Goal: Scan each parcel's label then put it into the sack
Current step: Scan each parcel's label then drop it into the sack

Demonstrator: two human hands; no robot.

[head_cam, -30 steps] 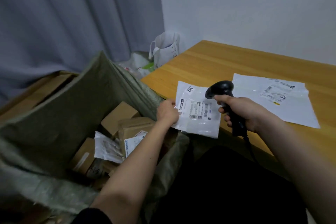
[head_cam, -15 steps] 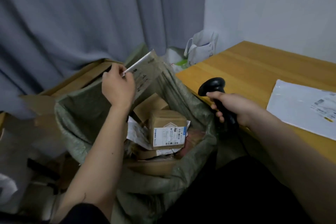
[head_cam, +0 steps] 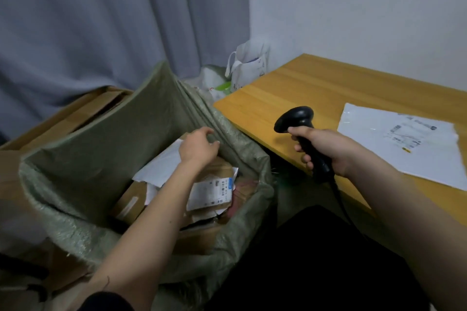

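Observation:
A green woven sack [head_cam: 101,149] stands open at the left of the table. It holds several cardboard boxes, one with a white label [head_cam: 212,192], and a small white parcel [head_cam: 161,166] lying on top. My left hand [head_cam: 199,148] hovers over the sack's mouth above that parcel, fingers loosely curled, holding nothing. My right hand [head_cam: 321,149] grips a black barcode scanner [head_cam: 298,118] by its handle near the table's front edge. A large white mailer bag [head_cam: 404,144] with a label lies flat on the wooden table [head_cam: 316,88].
Flattened cardboard [head_cam: 75,113] leans behind the sack. A white paper bag [head_cam: 249,63] and plastic bags stand on the floor by the grey curtain [head_cam: 101,20]. The scanner's cable [head_cam: 341,199] hangs down past the table edge.
My left hand carried the small white parcel from the table over the sack and let it go; it now lies inside. The right hand with the scanner stayed near the table edge.

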